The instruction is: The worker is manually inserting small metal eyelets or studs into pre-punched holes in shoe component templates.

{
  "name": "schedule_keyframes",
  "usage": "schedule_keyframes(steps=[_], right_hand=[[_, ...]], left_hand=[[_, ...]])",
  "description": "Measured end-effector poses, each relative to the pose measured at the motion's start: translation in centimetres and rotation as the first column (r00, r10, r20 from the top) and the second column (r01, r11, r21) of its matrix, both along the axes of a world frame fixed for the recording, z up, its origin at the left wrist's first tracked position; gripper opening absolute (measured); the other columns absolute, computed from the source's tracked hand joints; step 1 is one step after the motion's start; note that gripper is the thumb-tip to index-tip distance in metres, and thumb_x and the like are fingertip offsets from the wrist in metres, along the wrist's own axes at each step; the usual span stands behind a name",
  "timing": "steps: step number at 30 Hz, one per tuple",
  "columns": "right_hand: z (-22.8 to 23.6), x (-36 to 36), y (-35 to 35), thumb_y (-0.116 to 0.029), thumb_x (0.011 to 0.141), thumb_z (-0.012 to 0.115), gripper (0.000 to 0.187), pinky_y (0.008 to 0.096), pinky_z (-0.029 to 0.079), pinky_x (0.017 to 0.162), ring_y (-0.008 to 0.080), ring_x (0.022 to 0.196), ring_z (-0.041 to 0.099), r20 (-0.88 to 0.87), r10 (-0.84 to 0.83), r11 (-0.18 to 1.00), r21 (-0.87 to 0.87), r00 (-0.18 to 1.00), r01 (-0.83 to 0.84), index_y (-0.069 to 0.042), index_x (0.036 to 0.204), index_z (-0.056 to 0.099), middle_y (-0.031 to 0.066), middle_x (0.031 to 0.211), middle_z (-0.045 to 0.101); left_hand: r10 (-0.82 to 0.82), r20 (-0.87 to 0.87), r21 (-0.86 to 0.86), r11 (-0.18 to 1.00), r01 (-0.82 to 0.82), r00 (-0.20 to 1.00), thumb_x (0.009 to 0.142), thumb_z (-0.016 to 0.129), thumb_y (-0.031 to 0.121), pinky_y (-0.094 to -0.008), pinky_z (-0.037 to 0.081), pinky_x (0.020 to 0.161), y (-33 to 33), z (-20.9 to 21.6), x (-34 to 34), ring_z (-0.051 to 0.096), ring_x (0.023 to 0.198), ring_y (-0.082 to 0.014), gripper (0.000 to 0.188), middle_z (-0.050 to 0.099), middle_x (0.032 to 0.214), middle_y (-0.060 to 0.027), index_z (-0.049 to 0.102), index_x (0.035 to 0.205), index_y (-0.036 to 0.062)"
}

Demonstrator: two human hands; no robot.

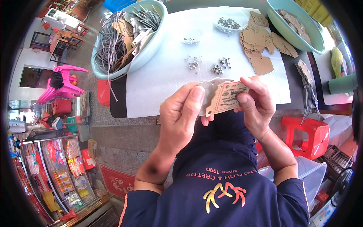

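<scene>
Cardboard (228, 99), brown and printed, is held up between both hands by the near edge of the white sheet (147, 100), left hand (183, 108) pinching its left part, right hand (259, 106) its right edge. The step looks like bending or aligning it, apart from the loose metal studs (217, 69); the next move probably calls for steady, even finger pressure.

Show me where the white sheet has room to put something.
Bare: the sheet between the left basin and left hand; also right of the right hand, below the cardboard pieces. Crowded: upper right, with those and a clear bowl; middle, with metal parts.
</scene>
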State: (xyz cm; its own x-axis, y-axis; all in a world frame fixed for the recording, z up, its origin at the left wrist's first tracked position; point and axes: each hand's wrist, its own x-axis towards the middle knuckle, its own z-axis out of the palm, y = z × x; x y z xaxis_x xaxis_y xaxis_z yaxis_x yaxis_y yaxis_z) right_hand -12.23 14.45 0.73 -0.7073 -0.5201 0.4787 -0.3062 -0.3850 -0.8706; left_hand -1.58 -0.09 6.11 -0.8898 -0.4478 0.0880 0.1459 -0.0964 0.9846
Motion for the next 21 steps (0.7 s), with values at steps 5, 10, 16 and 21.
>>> schedule_keyframes(steps=[5, 10, 16, 21], right_hand=[[-0.4, 0.0, 0.1, 0.005, 0.09, 0.062, 0.033, 0.0178, 0.046, 0.055, 0.0057, 0.071, 0.051, -0.018, -0.029, 0.998, -0.051, 0.999, 0.028, 0.001, 0.122, 0.059, 0.0064, 0.103, 0.054], [-0.1, -0.3, 0.2, 0.005, 0.089, 0.063, 0.034, 0.0178, 0.045, 0.055, 0.0056, 0.07, 0.051, -0.089, -0.025, 1.0, 0.004, 0.996, 0.026, 0.001, 0.123, 0.059, 0.0064, 0.101, 0.054], [0.4, 0.0, 0.0, 0.005, 0.087, 0.065, 0.038, 0.0181, 0.042, 0.058, 0.0055, 0.07, 0.048, -0.048, -0.075, 0.994, 0.075, 0.996, 0.079, 0.001, 0.124, 0.059, 0.0047, 0.099, 0.055], [0.9, 0.1, -0.2, 0.004, 0.084, 0.069, 0.041, 0.019, 0.039, 0.058, 0.0057, 0.069, 0.044, -0.077, -0.13, 0.98, 0.142, 0.989, 0.14, -0.002, 0.124, 0.061, 0.0025, 0.096, 0.055]], left_hand=[[-0.038, -0.031, -0.004, 0.999, 0.038, 0.999, 0.103, 0.045, 0.017, -0.0241, 0.044, 0.048, 0.0, -0.2, 0.1, 0.058, 0.059, -0.0132, 0.027, 0.062, 0.079, -0.0104, 0.059, 0.103, -0.0066], [-0.009, -0.035, -0.045, 0.999, 0.007, 0.999, 0.103, 0.044, 0.015, -0.0237, 0.045, 0.05, 0.1, -0.2, -0.1, 0.058, 0.06, -0.0123, 0.027, 0.062, 0.081, -0.0098, 0.059, 0.107, -0.0073], [-0.016, -0.047, -0.075, 0.997, 0.013, 0.999, 0.103, 0.043, 0.018, -0.0233, 0.044, 0.05, 0.0, -0.7, -0.4, 0.058, 0.06, -0.0118, 0.031, 0.064, 0.082, -0.0104, 0.059, 0.109, -0.0074], [0.022, -0.014, -0.054, 0.998, -0.022, 1.0, 0.104, 0.043, 0.02, -0.0235, 0.043, 0.051, 0.1, -1.0, -0.6, 0.058, 0.061, -0.0113, 0.034, 0.065, 0.085, -0.0117, 0.06, 0.111, -0.008]])
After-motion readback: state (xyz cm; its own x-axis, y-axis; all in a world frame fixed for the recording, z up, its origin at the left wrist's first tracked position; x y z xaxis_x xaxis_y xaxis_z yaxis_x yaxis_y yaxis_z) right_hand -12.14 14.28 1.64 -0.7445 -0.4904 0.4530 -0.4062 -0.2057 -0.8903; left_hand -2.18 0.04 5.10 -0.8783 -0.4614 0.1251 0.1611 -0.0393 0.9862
